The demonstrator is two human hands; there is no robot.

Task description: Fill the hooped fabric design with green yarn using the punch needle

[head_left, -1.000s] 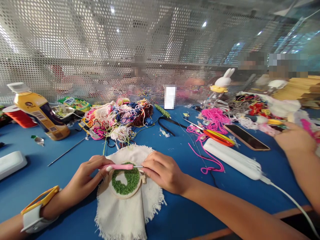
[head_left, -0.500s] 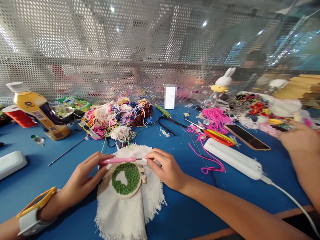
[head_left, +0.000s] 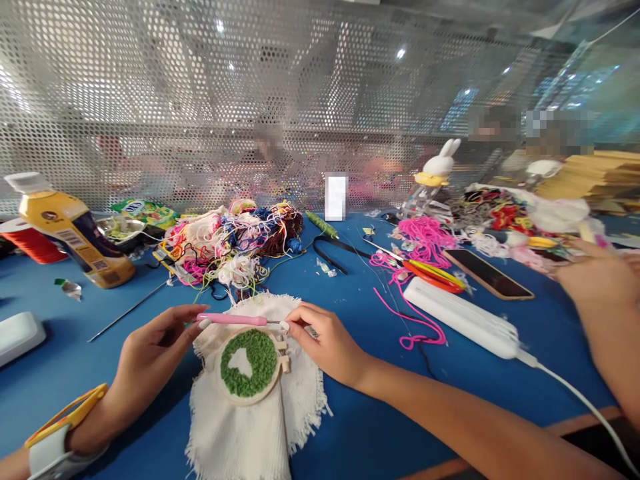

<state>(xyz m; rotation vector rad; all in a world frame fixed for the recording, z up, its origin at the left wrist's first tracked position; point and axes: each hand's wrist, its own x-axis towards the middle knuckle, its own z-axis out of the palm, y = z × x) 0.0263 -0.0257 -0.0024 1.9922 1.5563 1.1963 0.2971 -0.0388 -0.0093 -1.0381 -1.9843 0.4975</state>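
The left hand [head_left: 150,343] has its thumb and fingertips pinched on the back end of a pink tool [head_left: 233,319], with the palm hollow. The right hand [head_left: 327,343] is partly curled, and its thumb and first finger nip the thin metal end [head_left: 273,323] at the other side. So both hands hold one thing, and it lies nearly flat from side to side, just past the top of a small round hoop [head_left: 245,401]

The hoop grips a white cloth [head_left: 240,440] with frayed edges on a blue table [head_left: 360,427]. Green yarn loops [head_left: 265,353] fill most of the ring, but a white patch [head_left: 240,363] in the middle has none. Neither hand seems to be on the hoop

The step in hand looks like getting the tool ready, not poking with it – I can't see if any yarn is in it. The next move seems to call for care with the metal end, as it looks thin and may be sharp – and using it on the cloth would need one hand to let go and keep the hoop from sliding. The far heap of yarn [head_left: 240,233] sits near the cloth's top edge
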